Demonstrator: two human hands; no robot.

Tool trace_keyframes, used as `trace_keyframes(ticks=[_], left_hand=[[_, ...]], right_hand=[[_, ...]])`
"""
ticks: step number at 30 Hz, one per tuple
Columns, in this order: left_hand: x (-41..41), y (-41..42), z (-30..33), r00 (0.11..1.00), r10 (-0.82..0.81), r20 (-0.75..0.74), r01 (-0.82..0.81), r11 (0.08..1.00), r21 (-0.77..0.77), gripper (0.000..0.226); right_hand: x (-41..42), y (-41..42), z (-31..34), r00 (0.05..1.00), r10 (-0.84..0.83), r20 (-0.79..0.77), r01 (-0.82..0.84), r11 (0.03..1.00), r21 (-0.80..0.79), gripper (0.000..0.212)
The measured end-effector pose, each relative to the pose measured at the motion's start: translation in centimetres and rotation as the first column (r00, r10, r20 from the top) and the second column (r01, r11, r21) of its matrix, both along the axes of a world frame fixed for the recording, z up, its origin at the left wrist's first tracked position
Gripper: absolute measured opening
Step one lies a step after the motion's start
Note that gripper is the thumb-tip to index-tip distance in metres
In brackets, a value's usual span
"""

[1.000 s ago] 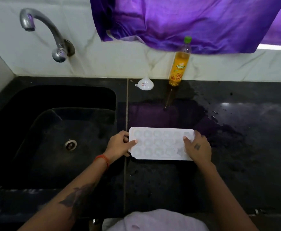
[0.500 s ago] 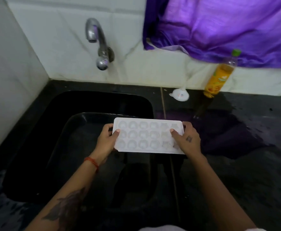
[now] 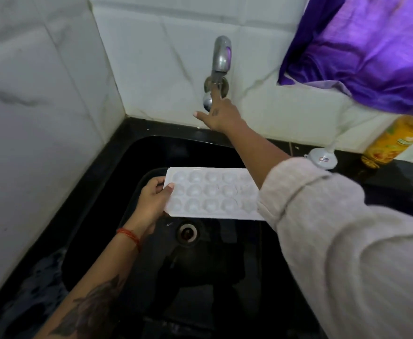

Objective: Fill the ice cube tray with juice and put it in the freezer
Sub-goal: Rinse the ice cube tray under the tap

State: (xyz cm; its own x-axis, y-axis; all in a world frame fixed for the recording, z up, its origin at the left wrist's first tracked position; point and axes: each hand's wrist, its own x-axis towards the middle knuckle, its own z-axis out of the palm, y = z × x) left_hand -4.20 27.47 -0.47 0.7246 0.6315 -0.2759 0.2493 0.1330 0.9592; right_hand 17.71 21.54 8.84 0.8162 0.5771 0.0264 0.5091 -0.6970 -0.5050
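Chrome tap (image 3: pixel 221 55) on white tiled wall (image 3: pixel 151 57), black sink (image 3: pixel 117 172) with drain (image 3: pixel 188 233), purple cloth (image 3: pixel 371 50), white funnel (image 3: pixel 322 158) on counter.

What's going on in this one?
A person holds a white ice tray over the black sink with the left hand. The right hand reaches to the tap knob on the wall. No water is running. The juice bottle and funnel stand on the counter, untouched.

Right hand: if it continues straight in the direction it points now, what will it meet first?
Most likely the tap: the right hand reaches toward its round knob, and the index finger already seems to touch it, though depth is unclear.
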Motion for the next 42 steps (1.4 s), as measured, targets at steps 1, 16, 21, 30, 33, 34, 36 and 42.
trace_keyframes(ticks=[1,16,21,30,33,34,36,42], left_hand=[[-0.1,0.4,-0.1,1.000,0.005,0.002,-0.005,1.000,-0.006,0.016],[-2.4,1.8,-1.0,0.999,-0.012,0.042,0.014,0.999,-0.044,0.015],[-3.1,1.2,-1.5,0.996,-0.020,0.082,0.023,0.999,-0.038,0.016],[-0.7,-1.2,0.4,0.945,-0.041,0.325,-0.001,0.992,0.127,0.026],[0.3,-1.3,1.8,0.914,-0.087,0.396,0.032,0.989,0.143,0.028],[0.6,-1.1,2.0,0.905,-0.092,0.415,0.039,0.990,0.134,0.027],[1.2,-0.8,2.3,0.907,-0.105,0.407,0.070,0.992,0.101,0.025],[1.4,-0.9,1.9,0.894,0.141,0.426,0.118,0.841,-0.528,0.028]], right_hand=[[0.7,0.8,-0.2,1.000,0.012,0.025,-0.011,0.999,-0.050,0.079],[-1.4,-6.4,-0.7,0.993,-0.087,0.078,0.103,0.968,-0.229,0.067],[-7.5,-16.4,-5.9,0.797,-0.416,-0.437,0.296,0.901,-0.318,0.075],[-9.8,-19.2,-7.1,0.357,-0.241,-0.902,0.480,0.876,-0.044,0.073],[-9.4,-18.8,-7.6,0.213,-0.012,-0.977,0.686,0.714,0.141,0.072],[-9.2,-18.6,-7.8,0.188,0.074,-0.979,0.780,0.595,0.195,0.067],[-8.9,-18.0,-7.9,0.215,0.216,-0.952,0.898,0.339,0.280,0.041],[-9.0,-18.8,-7.9,0.391,0.317,-0.864,0.836,0.270,0.477,0.018]])
